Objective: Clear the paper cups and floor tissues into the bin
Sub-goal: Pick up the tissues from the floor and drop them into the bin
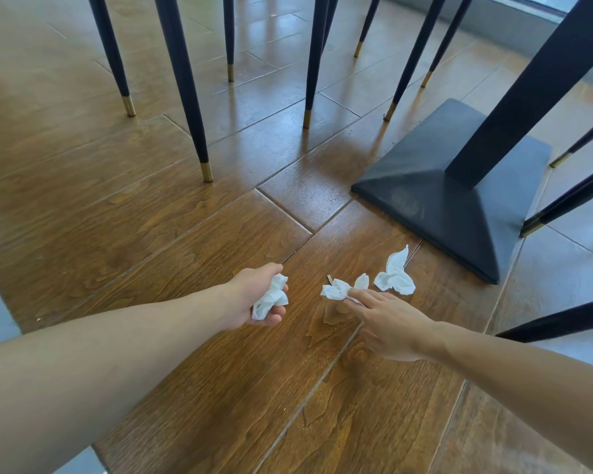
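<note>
My left hand [254, 295] is closed around a crumpled white tissue [271, 297], held just above the wooden floor. To its right, my right hand [387, 319] pinches a second crumpled tissue [339, 289] between its fingertips; a shadow lies on the floor beneath it. A third tissue [395, 275] lies loose on the floor just beyond my right hand, near the corner of the table base. No paper cups and no bin are in view.
A black square table base [425, 186] with its post stands at the right. Dark chair legs with gold tips [206, 169] stand across the far floor, and more chair legs [562, 200] crowd the right edge. The wooden floor [151, 234] meets grey tiles at both sides.
</note>
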